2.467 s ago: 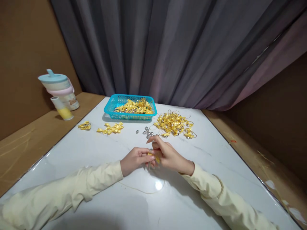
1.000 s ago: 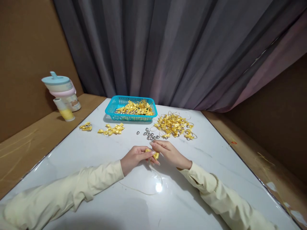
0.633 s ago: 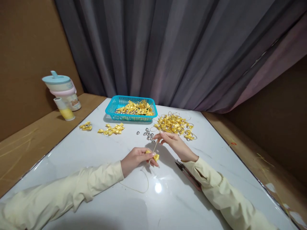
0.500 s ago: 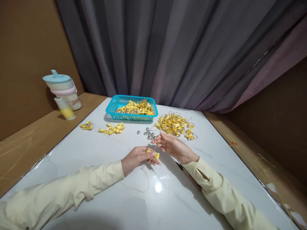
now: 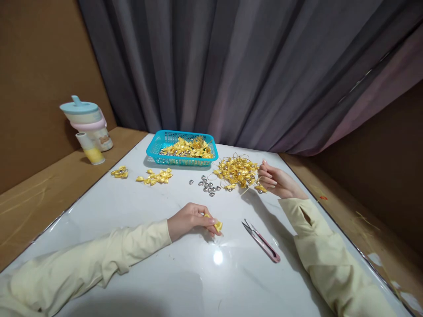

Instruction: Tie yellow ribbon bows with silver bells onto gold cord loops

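Note:
Near the middle of the table, my left hand pinches a small yellow ribbon bow between thumb and fingers. Off to the right and higher up, my right hand has its fingers closed on a thin gold cord, which slants down to the left. Whether the cord still reaches the bow I cannot tell. Just beyond my hands lie several silver bells. A pile of yellow bows with bells and cord loops sits beside my right fingers.
Pink-handled thread snips lie on the white marbled table below my right hand. At the back stands a blue basket of bows and bells. Loose bows lie left, with a tumbler farther off.
My right hand has moved right, away from the left, drawing the cord along. The loop of cord below my left hand is gone from the table, and the snips are uncovered.

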Available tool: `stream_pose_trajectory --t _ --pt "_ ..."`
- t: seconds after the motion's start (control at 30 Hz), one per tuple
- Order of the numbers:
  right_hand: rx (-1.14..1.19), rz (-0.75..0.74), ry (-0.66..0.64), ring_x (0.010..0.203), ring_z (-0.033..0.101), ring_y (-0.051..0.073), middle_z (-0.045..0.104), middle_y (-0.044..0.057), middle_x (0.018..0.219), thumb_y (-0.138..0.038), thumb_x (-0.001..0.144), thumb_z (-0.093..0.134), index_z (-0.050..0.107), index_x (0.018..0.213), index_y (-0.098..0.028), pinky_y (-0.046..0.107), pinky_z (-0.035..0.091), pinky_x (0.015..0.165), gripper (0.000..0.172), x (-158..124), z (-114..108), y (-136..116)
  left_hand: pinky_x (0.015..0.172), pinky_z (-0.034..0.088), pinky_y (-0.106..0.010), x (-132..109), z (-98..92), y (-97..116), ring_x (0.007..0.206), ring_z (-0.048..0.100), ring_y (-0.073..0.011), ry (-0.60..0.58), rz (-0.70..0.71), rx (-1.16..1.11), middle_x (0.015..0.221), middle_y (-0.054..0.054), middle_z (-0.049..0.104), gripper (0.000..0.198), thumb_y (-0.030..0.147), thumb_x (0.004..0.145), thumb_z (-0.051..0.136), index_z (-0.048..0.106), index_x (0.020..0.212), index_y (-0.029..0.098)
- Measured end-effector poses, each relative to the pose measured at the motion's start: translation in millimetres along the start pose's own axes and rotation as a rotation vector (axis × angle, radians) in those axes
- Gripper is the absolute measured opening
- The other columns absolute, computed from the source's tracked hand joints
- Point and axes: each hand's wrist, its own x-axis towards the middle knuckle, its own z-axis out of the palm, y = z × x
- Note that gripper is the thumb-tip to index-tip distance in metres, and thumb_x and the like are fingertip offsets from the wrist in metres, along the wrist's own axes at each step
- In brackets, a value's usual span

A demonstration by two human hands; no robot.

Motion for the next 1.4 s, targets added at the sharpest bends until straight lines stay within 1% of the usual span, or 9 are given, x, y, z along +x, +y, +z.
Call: stream_pose_trajectory --t 0.17,0.37,0.53,0.67,0.83,1.0,1.2,1.33,1.4 --pt "0.002 -0.028 0.081 0.035 0.009 0.004 0.019 -0.008 0.048 -0.032 0.09 0.046 0.032 0.057 -0.019 0.015 0.015 0.031 0.038 -0.4 -35.2 -9.3 0.059 0.048 -0.032 0.3 -1.1 -0.3 0.06 0.067 -0.0229 -0.024 -0.022 0.0 0.06 -0.013 0.069 0.029 0.027 0.056 0.079 0.056 0.055 0.009" --pt "0.017 -0.025 0.179 0.035 0.007 0.004 0.017 -0.009 0.046 -0.027 0.092 0.042 0.032 0.057 -0.019 0.013 0.014 0.029 0.037 -0.1 -64.7 -8.7 0.057 0.047 -0.029 -0.8 -1.4 0.5 0.054 0.064 -0.0179 0.007 -0.046 0.014 0.066 -0.015 0.071 0.024 0.024 0.061 0.075 0.057 0.055 0.008" --pt "0.005 -0.013 0.212 0.034 0.01 0.004 0.018 -0.01 0.046 -0.026 0.093 0.038 0.046 0.071 -0.018 0.012 0.018 0.028 0.025 7.8 -64.9 -1.0 0.059 0.047 -0.029 -0.1 -1.9 2.0 0.065 0.067 -0.0237 -0.031 -0.045 -0.012 0.058 -0.013 0.069 0.023 0.026 0.062 0.072 0.06 0.055 0.008" --pt "-0.011 -0.011 0.218 0.035 0.017 0.004 0.02 -0.009 0.048 -0.021 0.091 0.044 0.048 0.079 -0.018 0.011 0.023 0.03 0.013 9.9 -63.4 0.6 0.062 0.046 -0.029 1.7 -2.8 1.8 0.064 0.066 -0.0218 -0.035 -0.057 0.004 0.064 -0.015 0.07 0.025 0.029 0.064 0.071 0.06 0.055 0.007" --pt "-0.033 -0.021 0.222 0.038 0.024 0.004 0.024 -0.008 0.051 -0.01 0.087 0.045 0.038 0.066 -0.018 0.013 0.034 0.037 0.024 7.5 -61.3 -1.6 0.059 0.043 -0.025 3.1 -5.7 -0.1 0.06 0.064 -0.0168 -0.023 -0.068 0.028 0.07 -0.015 0.071 0.026 0.032 0.065 0.071 0.061 0.062 0.008" --pt "-0.068 -0.021 0.216 0.037 0.02 0.004 0.022 -0.008 0.05 -0.01 0.082 0.052 0.034 0.06 -0.019 0.014 0.026 0.032 0.03 3.1 -57.1 -8.0 0.055 0.04 -0.024 2.0 -3.9 -2.8 0.055 0.062 -0.0153 -0.058 -0.037 0.07 0.07 -0.014 0.071 0.033 0.039 0.064 0.072 0.058 0.069 0.01" --pt "-0.153 -0.038 0.167 0.035 0.02 0.002 0.03 -0.01 0.046 -0.015 0.072 0.066 0.047 0.073 -0.02 0.015 0.017 0.033 0.02 -7.2 -32.7 -11.4 0.052 0.039 -0.023 2.4 -3.8 -0.8 0.048 0.056 -0.0117 -0.073 0.002 0.109 0.066 -0.011 0.07 0.033 0.039 0.067 0.07 0.052 0.079 0.013" --pt "-0.38 -0.101 0.006 0.035 0.026 0.002 0.042 -0.008 0.049 -0.031 0.067 0.072 0.054 0.082 -0.02 0.016 0.021 0.034 0.025 -19.9 16.6 -1.8 0.052 0.036 -0.02 3.8 -8.8 2.2 0.048 0.053 -0.0102 0.003 0.043 0.027 0.059 -0.006 0.068 0.025 0.029 0.072 0.065 0.048 0.086 0.017" --pt "-0.552 -0.147 -0.087 0.035 0.035 0.004 0.05 -0.004 0.055 -0.038 0.071 0.067 0.057 0.081 -0.017 0.018 0.027 0.034 0.025 -29.0 46.1 7.1 0.051 0.035 -0.018 4.7 -11.3 2.3 0.05 0.052 -0.01 0.028 0.055 -0.023 0.056 -0.004 0.066 0.019 0.025 0.073 0.062 0.049 0.084 0.017"
